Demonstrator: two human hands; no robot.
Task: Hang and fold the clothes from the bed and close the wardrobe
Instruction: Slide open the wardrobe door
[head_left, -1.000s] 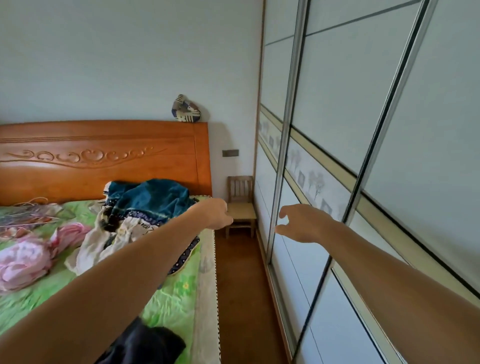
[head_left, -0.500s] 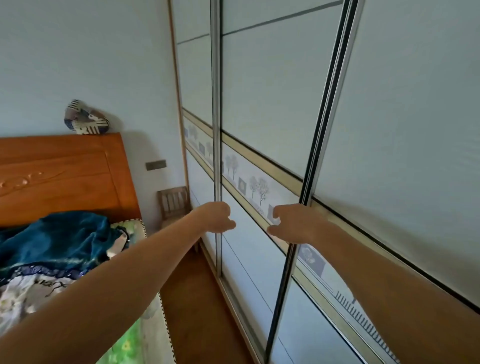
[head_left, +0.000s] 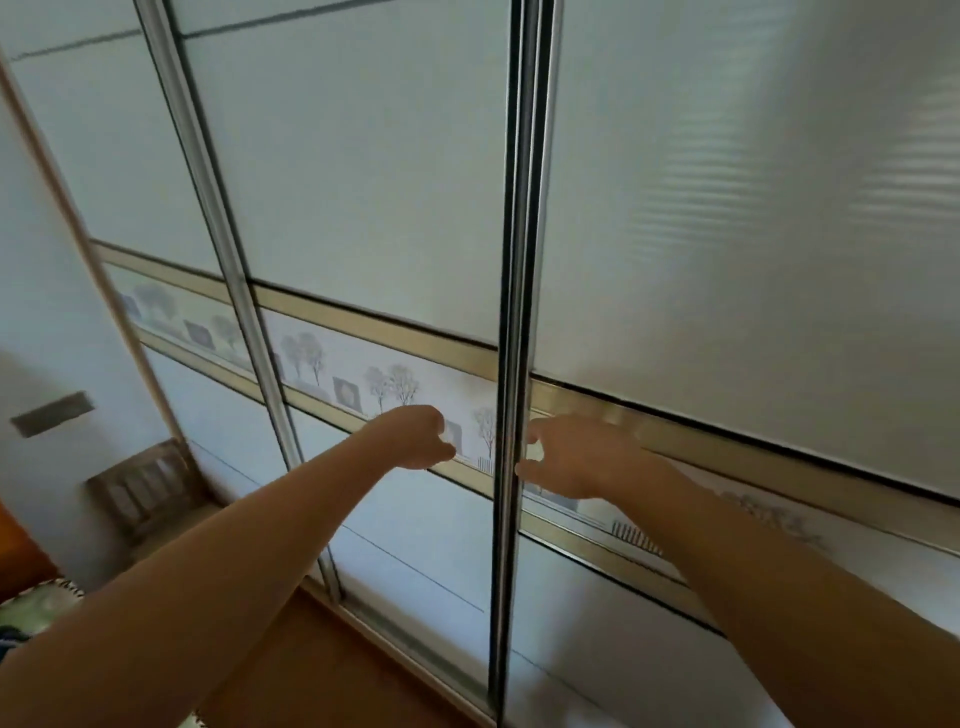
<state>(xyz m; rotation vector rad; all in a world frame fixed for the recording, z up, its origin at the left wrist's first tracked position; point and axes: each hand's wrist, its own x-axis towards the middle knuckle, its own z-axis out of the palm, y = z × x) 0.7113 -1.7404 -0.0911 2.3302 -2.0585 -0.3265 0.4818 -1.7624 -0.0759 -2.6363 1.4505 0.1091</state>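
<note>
Frosted sliding wardrobe doors (head_left: 363, 197) fill the frame. At centre, the metal door stile (head_left: 511, 364) is rigid and slick, and the panel is likely heavy: grip the stile. The left hand (head_left: 421, 441) is loosely curled and empty; the right hand (head_left: 576, 457) has spread fingers touching the stile.

Light: soft, even daylight, moderately bright, falling on the wardrobe (head_left: 363, 182) panels.
Glare: a pale striped sheen on the right-hand door (head_left: 753, 208), brightest toward the upper right corner.
Shadows: faint and diffuse, with a dim patch on the wall around the wooden chair (head_left: 145, 488).
Blur: motion smear across the left edge softens the chair and the wall plate (head_left: 52, 421); the tree-print band (head_left: 363, 384) is slightly hazy.
Distortion: wide-angle bend makes the metal door frames (head_left: 514, 312) lean and fan outward.
</note>
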